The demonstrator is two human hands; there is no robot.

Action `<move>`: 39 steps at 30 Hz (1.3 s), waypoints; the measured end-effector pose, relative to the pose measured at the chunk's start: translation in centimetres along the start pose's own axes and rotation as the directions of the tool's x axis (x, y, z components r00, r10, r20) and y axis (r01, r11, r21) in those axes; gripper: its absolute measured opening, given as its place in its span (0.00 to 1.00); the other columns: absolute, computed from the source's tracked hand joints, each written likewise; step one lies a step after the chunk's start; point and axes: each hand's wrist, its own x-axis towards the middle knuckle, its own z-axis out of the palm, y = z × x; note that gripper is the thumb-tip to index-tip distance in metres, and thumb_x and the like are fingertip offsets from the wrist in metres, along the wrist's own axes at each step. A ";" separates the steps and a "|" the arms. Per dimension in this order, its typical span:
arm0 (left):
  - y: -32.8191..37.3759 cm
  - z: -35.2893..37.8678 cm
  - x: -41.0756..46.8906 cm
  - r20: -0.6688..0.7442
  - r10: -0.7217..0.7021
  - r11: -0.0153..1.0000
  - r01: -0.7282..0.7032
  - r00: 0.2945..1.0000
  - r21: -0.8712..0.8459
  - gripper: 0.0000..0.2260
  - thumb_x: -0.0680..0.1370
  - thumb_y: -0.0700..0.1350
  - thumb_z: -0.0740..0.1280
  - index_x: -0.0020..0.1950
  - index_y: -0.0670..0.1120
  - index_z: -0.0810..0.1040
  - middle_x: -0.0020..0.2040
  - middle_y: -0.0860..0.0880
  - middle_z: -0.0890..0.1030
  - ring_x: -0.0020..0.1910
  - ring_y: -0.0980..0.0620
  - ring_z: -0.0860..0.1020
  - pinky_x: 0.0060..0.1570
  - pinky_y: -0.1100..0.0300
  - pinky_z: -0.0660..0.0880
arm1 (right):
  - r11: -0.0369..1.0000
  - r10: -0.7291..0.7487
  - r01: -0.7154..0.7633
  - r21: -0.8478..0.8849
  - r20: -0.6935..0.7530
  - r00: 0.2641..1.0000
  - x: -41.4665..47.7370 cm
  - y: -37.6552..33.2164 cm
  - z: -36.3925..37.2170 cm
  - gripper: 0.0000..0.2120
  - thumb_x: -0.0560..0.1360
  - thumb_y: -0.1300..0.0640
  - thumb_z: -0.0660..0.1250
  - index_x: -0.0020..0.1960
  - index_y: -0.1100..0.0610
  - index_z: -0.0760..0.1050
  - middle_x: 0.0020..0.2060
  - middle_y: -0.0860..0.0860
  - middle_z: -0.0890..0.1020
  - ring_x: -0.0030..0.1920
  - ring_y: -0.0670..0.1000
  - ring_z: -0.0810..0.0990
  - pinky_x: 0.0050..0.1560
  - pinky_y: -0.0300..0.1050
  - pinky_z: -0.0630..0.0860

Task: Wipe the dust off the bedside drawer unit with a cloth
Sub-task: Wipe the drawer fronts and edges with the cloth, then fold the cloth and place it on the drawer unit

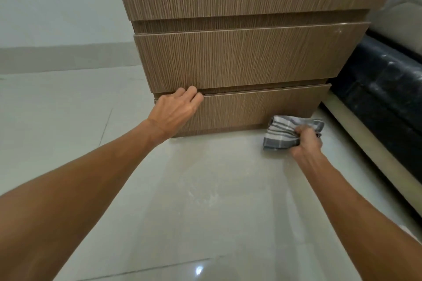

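The wood-grain bedside drawer unit [239,57] stands straight ahead on the floor, its drawer fronts stacked one above another. My left hand [175,109] rests at the left end of the bottom drawer [258,109], fingers curled over its top edge in the gap under the middle drawer. My right hand [307,141] grips a bunched grey-and-white striped cloth [285,132] near the floor, at the lower right corner of the bottom drawer front. Whether the cloth touches the drawer I cannot tell.
Pale glossy floor tiles [205,201] spread in front of the unit, with faint dusty smears. A black bed base [383,89] with a beige rail runs along the right side, close to the unit. A pale wall and skirting lie to the left.
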 end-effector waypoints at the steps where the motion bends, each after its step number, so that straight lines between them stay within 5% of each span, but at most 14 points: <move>1: 0.0 0.2 0.0 -0.024 0.010 1.000 -0.009 1.000 0.021 0.14 0.71 0.29 0.65 0.53 0.40 0.74 0.42 0.45 0.73 0.32 0.49 0.72 0.19 0.58 0.71 | 1.000 -0.008 0.008 0.012 -0.016 1.000 0.8 -0.6 0.4 0.23 0.69 0.73 0.63 0.63 0.61 0.74 0.55 0.59 0.82 0.48 0.58 0.84 0.50 0.60 0.81; 4: 0.2 0.9 0.1 -0.050 0.030 0.999 -0.028 0.998 0.046 0.11 0.73 0.30 0.59 0.52 0.40 0.75 0.42 0.46 0.73 0.29 0.52 0.72 0.19 0.61 0.64 | 1.000 0.013 -0.013 0.001 0.051 0.999 1.6 -0.9 2.3 0.19 0.72 0.64 0.61 0.63 0.59 0.75 0.55 0.59 0.82 0.50 0.61 0.83 0.52 0.64 0.79; 8: 0.3 1.2 0.3 -0.063 -0.009 1.000 0.011 0.998 0.020 0.09 0.73 0.30 0.64 0.49 0.41 0.75 0.41 0.47 0.72 0.28 0.53 0.72 0.20 0.62 0.58 | 0.997 0.060 -0.064 0.033 0.109 0.992 -0.6 1.7 5.4 0.21 0.76 0.47 0.59 0.64 0.57 0.73 0.56 0.58 0.81 0.53 0.61 0.81 0.57 0.60 0.77; 14: 0.3 0.8 0.4 -0.052 -0.019 0.997 0.015 0.998 -0.074 0.08 0.73 0.31 0.66 0.49 0.41 0.74 0.43 0.46 0.73 0.30 0.51 0.74 0.21 0.62 0.60 | 0.991 0.117 -0.127 0.049 0.164 0.980 -4.7 8.0 8.6 0.33 0.66 0.43 0.65 0.68 0.54 0.68 0.57 0.58 0.80 0.52 0.61 0.82 0.54 0.64 0.79; 18: -0.3 0.6 0.3 -0.032 0.010 0.997 -0.013 0.999 -0.082 0.10 0.72 0.31 0.67 0.51 0.39 0.75 0.44 0.44 0.74 0.30 0.48 0.75 0.20 0.62 0.61 | 0.980 0.184 -0.195 0.024 0.232 0.955 -7.7 11.4 10.8 0.36 0.63 0.45 0.66 0.69 0.55 0.67 0.57 0.60 0.80 0.52 0.64 0.82 0.52 0.66 0.78; 23: -1.3 0.9 -1.4 0.012 0.069 0.988 -0.066 0.998 -0.137 0.11 0.74 0.30 0.64 0.55 0.39 0.71 0.48 0.43 0.72 0.33 0.49 0.72 0.23 0.57 0.71 | 0.934 0.339 -0.358 -0.022 0.378 0.861 -12.8 14.8 12.8 0.24 0.70 0.53 0.64 0.64 0.60 0.72 0.56 0.64 0.81 0.54 0.65 0.81 0.54 0.66 0.77; 27: -1.9 1.3 -6.1 0.120 -0.176 0.944 0.202 0.977 -0.260 0.13 0.71 0.28 0.67 0.52 0.39 0.71 0.46 0.40 0.73 0.33 0.50 0.64 0.31 0.57 0.63 | 0.901 0.432 -0.410 -0.140 0.347 0.832 -15.7 17.9 13.4 0.19 0.71 0.65 0.64 0.62 0.62 0.74 0.54 0.64 0.82 0.51 0.65 0.82 0.52 0.68 0.78; 30: -2.2 0.2 -9.3 0.293 -0.435 0.795 0.516 0.851 -0.319 0.20 0.69 0.27 0.64 0.59 0.39 0.70 0.55 0.39 0.73 0.42 0.44 0.71 0.38 0.53 0.66 | 0.861 0.496 -0.403 -0.312 0.333 0.802 -17.9 18.0 12.6 0.14 0.70 0.70 0.64 0.55 0.64 0.76 0.52 0.63 0.82 0.50 0.63 0.82 0.53 0.63 0.79; 33: -2.7 -2.1 -11.4 0.475 -0.589 0.569 0.753 0.654 -0.332 0.22 0.72 0.29 0.62 0.66 0.39 0.68 0.62 0.40 0.73 0.56 0.40 0.73 0.51 0.49 0.70 | 0.803 0.570 -0.398 -0.444 0.375 0.731 -20.9 15.7 11.5 0.14 0.71 0.71 0.60 0.53 0.63 0.77 0.53 0.63 0.82 0.54 0.63 0.81 0.57 0.59 0.77; 36: -2.9 -5.3 -13.0 0.659 -0.560 0.357 0.864 0.503 -0.356 0.19 0.76 0.33 0.57 0.67 0.39 0.70 0.62 0.39 0.75 0.61 0.40 0.73 0.58 0.47 0.71 | 0.746 0.641 -0.411 -0.524 0.398 0.657 -24.1 12.6 10.4 0.17 0.70 0.72 0.56 0.56 0.64 0.76 0.54 0.62 0.81 0.57 0.63 0.79 0.62 0.61 0.75; 39: -3.5 -10.2 -13.2 0.872 -0.399 0.014 0.953 0.283 -0.303 0.15 0.78 0.38 0.55 0.61 0.41 0.76 0.58 0.43 0.79 0.58 0.42 0.76 0.55 0.54 0.71 | 0.690 0.696 -0.451 -0.566 0.350 0.627 -28.1 8.1 9.5 0.19 0.68 0.71 0.55 0.56 0.65 0.75 0.51 0.60 0.80 0.53 0.62 0.79 0.62 0.61 0.74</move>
